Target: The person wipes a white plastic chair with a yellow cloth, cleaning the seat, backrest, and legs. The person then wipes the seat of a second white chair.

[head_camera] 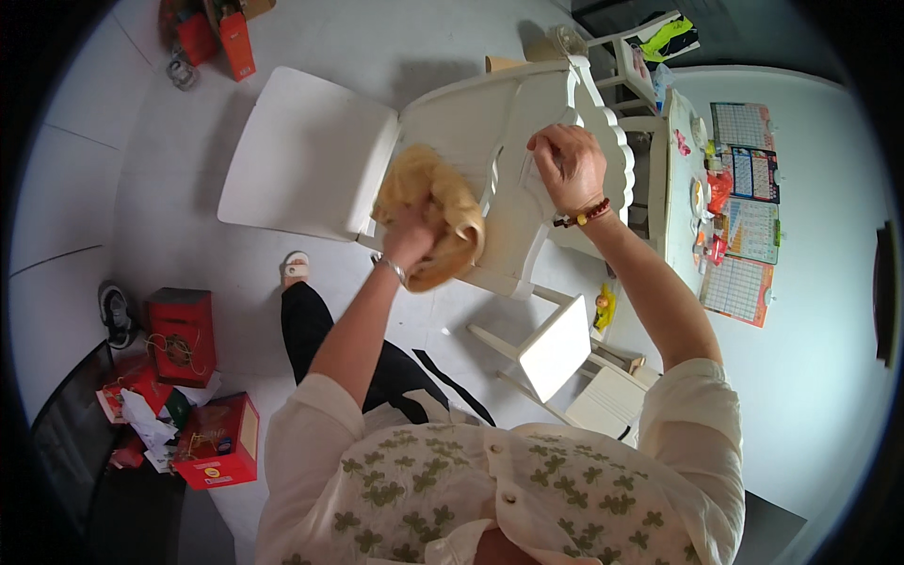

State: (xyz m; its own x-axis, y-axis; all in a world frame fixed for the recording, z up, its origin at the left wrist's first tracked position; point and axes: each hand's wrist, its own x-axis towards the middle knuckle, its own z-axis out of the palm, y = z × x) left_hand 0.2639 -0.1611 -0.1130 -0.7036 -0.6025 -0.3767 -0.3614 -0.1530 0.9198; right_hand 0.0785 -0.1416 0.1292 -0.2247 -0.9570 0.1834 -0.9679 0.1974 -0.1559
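Note:
A yellow cloth (459, 201) lies bunched on a white wooden chair (311, 152), beside the join of its flat seat and its carved back. My left hand (411, 236), with a silvery band at the wrist, is pushed into the folds and grips the cloth; its fingertips are hidden and slightly blurred. Over the far part of the white chair back, near its scalloped edge, my right hand (573, 164) is curled in a loose fist. A beaded bracelet (583, 214) circles that wrist. Whether the knuckles touch the wood is not clear.
White stools (556, 349) stand below the chair back. A long table (681, 176) with dishes and bags is at the right, by wall calendars (752, 222). Red boxes (180, 335) are on the left, and more red packages (236, 46) lie at the upper left.

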